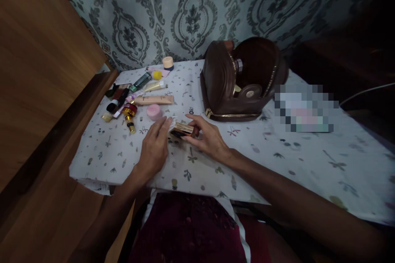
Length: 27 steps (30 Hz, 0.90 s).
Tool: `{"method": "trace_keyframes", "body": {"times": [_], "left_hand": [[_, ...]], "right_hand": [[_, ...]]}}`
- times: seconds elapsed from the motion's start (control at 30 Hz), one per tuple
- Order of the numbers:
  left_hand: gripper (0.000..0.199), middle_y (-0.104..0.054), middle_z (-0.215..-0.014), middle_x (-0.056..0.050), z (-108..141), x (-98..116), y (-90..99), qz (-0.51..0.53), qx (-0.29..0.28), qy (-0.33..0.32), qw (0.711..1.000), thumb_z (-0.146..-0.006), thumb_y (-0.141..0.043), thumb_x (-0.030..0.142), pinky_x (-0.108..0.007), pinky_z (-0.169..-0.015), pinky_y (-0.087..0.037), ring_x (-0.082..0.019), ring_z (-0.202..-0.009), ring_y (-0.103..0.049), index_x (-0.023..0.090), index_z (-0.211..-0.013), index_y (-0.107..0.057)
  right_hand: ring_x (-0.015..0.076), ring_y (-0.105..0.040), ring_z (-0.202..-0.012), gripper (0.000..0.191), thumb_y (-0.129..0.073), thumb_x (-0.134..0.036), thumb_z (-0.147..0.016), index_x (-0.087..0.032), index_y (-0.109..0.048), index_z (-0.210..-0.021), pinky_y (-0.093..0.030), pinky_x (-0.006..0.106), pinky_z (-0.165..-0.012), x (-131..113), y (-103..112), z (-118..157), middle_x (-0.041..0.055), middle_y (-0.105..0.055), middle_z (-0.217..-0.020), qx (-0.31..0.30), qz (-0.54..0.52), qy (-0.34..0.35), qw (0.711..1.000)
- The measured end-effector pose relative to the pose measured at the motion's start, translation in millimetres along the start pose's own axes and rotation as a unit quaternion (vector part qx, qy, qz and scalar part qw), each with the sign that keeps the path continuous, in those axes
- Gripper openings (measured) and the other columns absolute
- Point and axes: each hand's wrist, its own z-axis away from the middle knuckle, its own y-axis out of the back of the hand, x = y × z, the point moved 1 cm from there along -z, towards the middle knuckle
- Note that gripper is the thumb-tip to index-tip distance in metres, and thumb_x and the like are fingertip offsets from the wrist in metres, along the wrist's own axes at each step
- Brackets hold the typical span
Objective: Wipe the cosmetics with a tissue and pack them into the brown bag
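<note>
My right hand [205,135] grips a small gold and black case [182,129] between thumb and fingers, low over the patterned cloth. Just left of it is my left hand [156,144], back up, its fingers together and pointing at the case; whether anything lies under them is hidden. A round pink jar [154,112] stands right behind my left fingers. Beyond it lies a peach tube [154,100]. To the left are a red and gold bottle [129,109] and a small gold container [130,124].
An unzipped brown bag [220,84] stands behind my right hand. At the back left are a green tube [140,82], a cream-lidded jar [168,63] and several other cosmetics. A blurred patch covers something at right. Wooden furniture [40,49] borders the left side.
</note>
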Motion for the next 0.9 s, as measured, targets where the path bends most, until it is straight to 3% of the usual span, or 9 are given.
{"method": "trace_keyframes", "body": {"times": [0.17,0.37,0.47,0.57,0.63,0.73,0.9], "left_hand": [[0.045,-0.054,-0.141,-0.017,-6.2,26.1,2.5,-0.11,-0.054,-0.068,0.99,-0.093,-0.037,0.005,-0.05,-0.108,-0.043,-0.03,-0.135,-0.047,0.012,-0.136,-0.049],[0.045,-0.057,-0.138,-0.017,-12.4,42.9,0.1,-0.135,-0.067,-0.131,0.98,-0.092,-0.039,0.005,-0.05,-0.108,-0.042,-0.031,-0.131,-0.051,0.01,-0.135,-0.049],[0.046,-0.057,-0.139,-0.017,-12.9,37.4,0.7,-0.133,-0.072,-0.113,0.982,-0.091,-0.04,0.004,-0.048,-0.107,-0.044,-0.03,-0.13,-0.051,0.01,-0.136,-0.049],[0.049,-0.055,-0.14,-0.017,-9.9,29.0,1.4,-0.13,-0.076,-0.085,0.985,-0.09,-0.038,0.002,-0.048,-0.105,-0.046,-0.03,-0.131,-0.051,0.01,-0.138,-0.047],[0.05,-0.054,-0.141,-0.017,-6.7,23.5,1.4,-0.124,-0.069,-0.069,0.987,-0.09,-0.037,0.001,-0.048,-0.105,-0.046,-0.03,-0.131,-0.05,0.011,-0.139,-0.047],[0.052,-0.053,-0.141,-0.018,-2.6,14.8,1.1,-0.097,-0.046,-0.05,0.993,-0.09,-0.035,0.002,-0.048,-0.106,-0.046,-0.028,-0.133,-0.049,0.013,-0.14,-0.045],[0.046,-0.055,-0.14,-0.015,-0.1,-3.2,0.7,0.01,-0.009,0.006,1.0,-0.096,-0.034,0.011,-0.046,-0.106,-0.046,-0.024,-0.131,-0.051,0.018,-0.141,-0.043]], "right_hand": [[0.015,-0.058,-0.069,0.064,-0.065,-0.022,-0.08,-0.018,-0.042,-0.139,-0.05,0.029,-0.071,-2.7,1.3,-0.1,0.0032,-0.064,-0.094,0.0,-0.026,-0.006,1.0],[0.016,-0.058,-0.07,0.071,-0.066,-0.02,-0.076,-0.019,-0.039,-0.141,-0.049,0.029,-0.067,-5.0,3.4,-0.9,0.0019,-0.062,-0.092,-0.004,-0.022,-0.035,0.999],[0.0208,-0.06,-0.082,0.072,-0.072,-0.025,-0.073,-0.017,-0.042,-0.138,-0.049,0.034,-0.076,-2.3,0.6,-3.6,0.0058,-0.063,-0.099,-0.021,0.028,-0.053,0.998],[0.0268,-0.058,-0.093,0.038,-0.075,-0.026,-0.072,-0.015,-0.062,-0.105,-0.046,0.039,-0.084,0.0,-3.0,-7.2,0.0102,-0.064,-0.098,-0.082,0.116,-0.052,0.989],[0.0256,-0.057,-0.09,0.015,-0.072,-0.024,-0.075,-0.016,-0.063,-0.084,-0.045,0.037,-0.082,0.3,-4.2,-8.4,0.0096,-0.063,-0.093,-0.108,0.132,-0.047,0.984],[0.0205,-0.057,-0.081,0.008,-0.068,-0.021,-0.078,-0.017,-0.061,-0.077,-0.044,0.031,-0.073,-1.0,-3.7,-7.5,0.0055,-0.062,-0.084,-0.081,0.087,-0.047,0.992],[0.0175,-0.06,-0.075,0.013,-0.066,-0.023,-0.08,-0.019,-0.064,-0.092,-0.046,0.029,-0.069,-7.1,0.5,-4.7,0.0018,-0.065,-0.083,0.016,-0.023,-0.018,0.999]]}}
